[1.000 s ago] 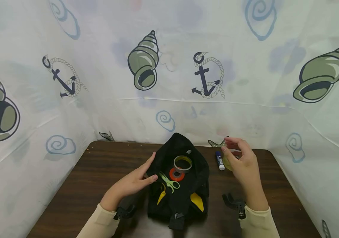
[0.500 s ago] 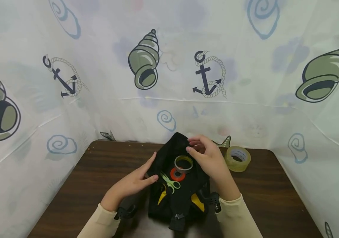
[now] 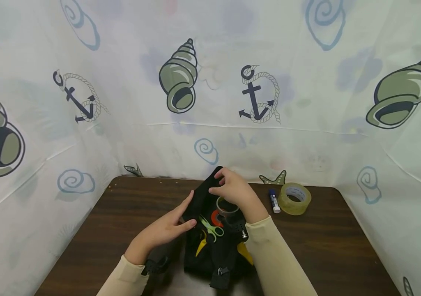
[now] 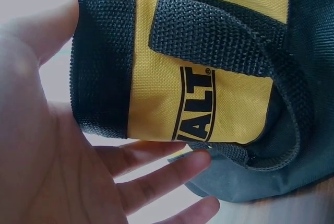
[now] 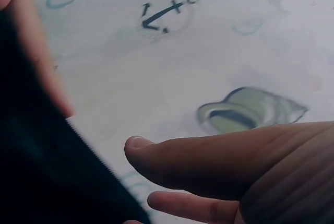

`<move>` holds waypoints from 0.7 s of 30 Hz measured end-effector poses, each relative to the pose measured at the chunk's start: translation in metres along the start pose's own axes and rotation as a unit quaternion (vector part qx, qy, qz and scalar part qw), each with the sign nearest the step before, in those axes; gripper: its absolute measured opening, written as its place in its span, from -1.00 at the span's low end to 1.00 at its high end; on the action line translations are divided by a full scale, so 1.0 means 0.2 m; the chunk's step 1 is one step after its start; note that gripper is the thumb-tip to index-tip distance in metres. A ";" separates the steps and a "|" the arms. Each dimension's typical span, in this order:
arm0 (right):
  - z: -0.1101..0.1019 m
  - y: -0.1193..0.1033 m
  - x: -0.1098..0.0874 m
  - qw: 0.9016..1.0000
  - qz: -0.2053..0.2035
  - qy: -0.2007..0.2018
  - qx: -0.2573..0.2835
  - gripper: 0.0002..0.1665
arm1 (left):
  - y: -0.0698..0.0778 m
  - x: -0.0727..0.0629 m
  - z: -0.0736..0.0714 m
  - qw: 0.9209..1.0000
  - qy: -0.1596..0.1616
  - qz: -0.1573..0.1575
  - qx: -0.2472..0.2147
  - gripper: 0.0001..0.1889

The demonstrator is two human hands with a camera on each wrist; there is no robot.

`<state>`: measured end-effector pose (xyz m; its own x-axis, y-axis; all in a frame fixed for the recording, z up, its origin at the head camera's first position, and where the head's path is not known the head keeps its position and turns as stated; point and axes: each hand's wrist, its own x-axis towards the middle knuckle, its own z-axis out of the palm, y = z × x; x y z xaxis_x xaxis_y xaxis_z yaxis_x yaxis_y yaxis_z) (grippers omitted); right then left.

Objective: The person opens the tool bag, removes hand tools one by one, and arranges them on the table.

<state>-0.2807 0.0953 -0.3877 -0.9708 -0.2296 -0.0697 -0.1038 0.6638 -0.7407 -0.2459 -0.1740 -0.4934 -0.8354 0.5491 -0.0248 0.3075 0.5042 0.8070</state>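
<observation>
A black bag (image 3: 199, 262) stands unzipped on the table. Its outside carries a yellow panel (image 4: 154, 98) and a webbing strap. Against its left side rests my left hand (image 3: 164, 232), fingers extended, the thumb at the opening's edge. Over the far part of the opening reaches my right hand (image 3: 237, 190); thumb and fingers are apart with nothing between them, fingertips near the raised black edge. In the opening show green-handled scissors (image 3: 214, 230), a red ring-shaped roll (image 3: 215, 218) and a narrow tape roll (image 3: 228, 212), the latter partly hidden by my right hand.
Right of the bag stand a blue-and-white glue stick (image 3: 274, 201) and a wide roll of clear packing tape (image 3: 289, 209) on the dark wooden table (image 3: 328, 246). A patterned white cloth (image 3: 217, 82) hangs behind and along both sides.
My right hand has moved left from beside the packing tape to over the bag's far edge, uncovering the glue stick and the packing tape. My left hand stays at the bag's side.
</observation>
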 end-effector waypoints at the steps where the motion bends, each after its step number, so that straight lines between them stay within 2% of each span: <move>1: 0.02 0.01 0.02 1.000 0.007 -0.004 -0.005 -0.40 | 0.00 0.00 0.00 1.000 0.000 0.000 -0.001 -0.07; 6: 0.11 0.10 0.10 0.999 0.037 -0.018 -0.027 -0.32 | 0.00 0.00 0.00 1.000 -0.003 -0.001 0.001 -0.08; 13: 0.20 0.23 0.16 0.997 0.052 -0.041 -0.040 -0.24 | -0.01 0.00 0.00 1.000 -0.002 0.004 0.009 -0.07; 21: 0.26 0.33 0.18 0.995 0.053 -0.078 -0.010 -0.24 | -0.04 0.00 0.00 1.000 0.000 0.009 0.013 -0.06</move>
<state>-0.3118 0.0938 -0.4737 -0.9309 -0.2647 -0.2516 -0.0081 0.7036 -0.7106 -0.2476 -0.1782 -0.4997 -0.8297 0.5582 -0.0095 0.3346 0.5108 0.7919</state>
